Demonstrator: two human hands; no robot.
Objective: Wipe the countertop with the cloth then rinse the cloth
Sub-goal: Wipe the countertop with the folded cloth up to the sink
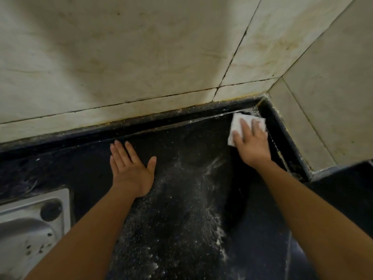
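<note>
both hands lie open and flat, left hand (131,170) on the countertop (181,209), right hand (252,144) pressing the cloth (237,121).

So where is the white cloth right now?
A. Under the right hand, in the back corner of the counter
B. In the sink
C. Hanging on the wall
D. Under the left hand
A. The right hand presses the white cloth flat on the dark countertop by the corner of the tiled wall, while the left hand rests bare on the counter and the steel sink sits far left.
</note>
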